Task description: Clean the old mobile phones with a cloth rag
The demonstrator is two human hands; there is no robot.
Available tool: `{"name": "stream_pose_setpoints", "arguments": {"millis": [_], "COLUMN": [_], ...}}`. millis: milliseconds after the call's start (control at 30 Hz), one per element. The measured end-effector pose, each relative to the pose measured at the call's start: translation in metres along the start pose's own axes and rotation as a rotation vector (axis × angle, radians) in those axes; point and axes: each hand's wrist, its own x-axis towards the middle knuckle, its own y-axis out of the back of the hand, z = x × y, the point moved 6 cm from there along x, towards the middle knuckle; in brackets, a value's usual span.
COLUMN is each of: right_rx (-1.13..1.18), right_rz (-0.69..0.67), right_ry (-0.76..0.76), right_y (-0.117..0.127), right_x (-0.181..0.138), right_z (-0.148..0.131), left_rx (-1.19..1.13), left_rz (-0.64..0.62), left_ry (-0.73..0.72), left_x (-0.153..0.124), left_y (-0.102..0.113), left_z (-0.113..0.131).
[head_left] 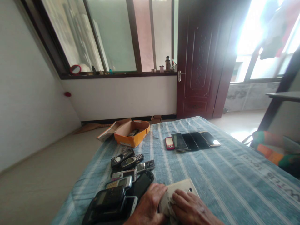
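left hand [150, 203] lies palm down at the near edge, fingers bent over the near-left side of a pale phone [185, 186], pinning it. right hand [189, 207] grasps a bunched rag [165, 200] and presses it onto the phone's near end.

striped blue cover [234, 175] spreads under everything. far left on it is an orange box [132, 131] w/ one dark handset inside, its lid [112, 128] just beside. near left, touching the left hand, is a heap [124, 181] of old keypad handsets. far centre is a tidy row [194, 140] of dark slabs w/ a red phone [169, 142] at its left end.

my read: the row looks finished and the heap looks untouched, so the wiping is prob. under halfway.

pale phone lies back up, directly under both hands' fingertips. its far half pokes out bare beyond them, w/ the rag between the hands.
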Motion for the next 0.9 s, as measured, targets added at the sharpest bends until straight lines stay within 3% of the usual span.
{"name": "stream_pose_setpoints", "arguments": {"millis": [267, 900], "right_rx": [0.055, 0.005], "right_rz": [-0.026, 0.002], "right_ry": [-0.064, -0.1], "right_y": [0.036, 0.033], "right_x": [-0.026, -0.034], "right_z": [0.026, 0.026], "left_rx": [-0.074, -0.087], "left_rz": [-0.023, -0.029], "left_ry": [0.062, 0.082], "left_x": [-0.002, -0.001], "left_y": [0.002, -0.002], "left_z": [-0.002, -0.005]}}
